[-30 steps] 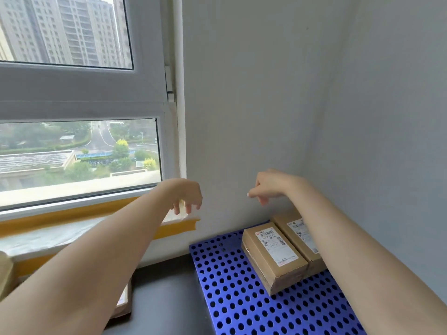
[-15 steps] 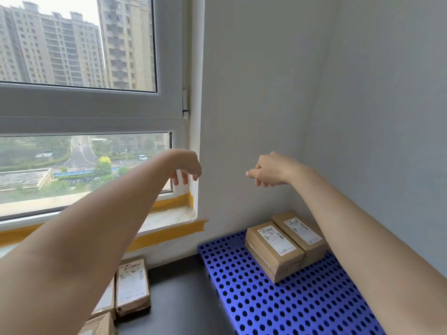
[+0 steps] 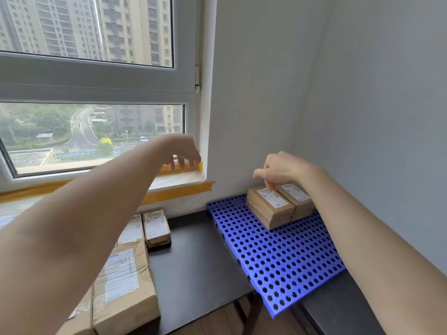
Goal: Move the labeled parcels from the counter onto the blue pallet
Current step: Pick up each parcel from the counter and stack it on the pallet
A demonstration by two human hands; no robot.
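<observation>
Two brown labeled parcels sit side by side at the far end of the blue perforated pallet (image 3: pixel 278 257): the left one (image 3: pixel 268 206) and the right one (image 3: pixel 298 200). My right hand (image 3: pixel 280 169) hovers just above them, fingers hanging loosely curled, holding nothing. My left hand (image 3: pixel 185 153) is raised in front of the window sill, fingers drooping, empty. On the dark counter (image 3: pixel 198 259) at left lie a small labeled parcel (image 3: pixel 156 226), another (image 3: pixel 130 230) beside it partly behind my left arm, and a large parcel (image 3: pixel 121 286) nearer me.
A window with a taped orange sill (image 3: pixel 179 187) runs behind the counter. Grey walls close off the corner behind and to the right of the pallet. The pallet's near corner overhangs the counter edge, with wooden floor (image 3: pixel 222 320) below.
The view has tilted down and left, bringing the counter parcels into sight. Both hands have dropped lower; my right hand now hangs close above the parcels on the pallet.
</observation>
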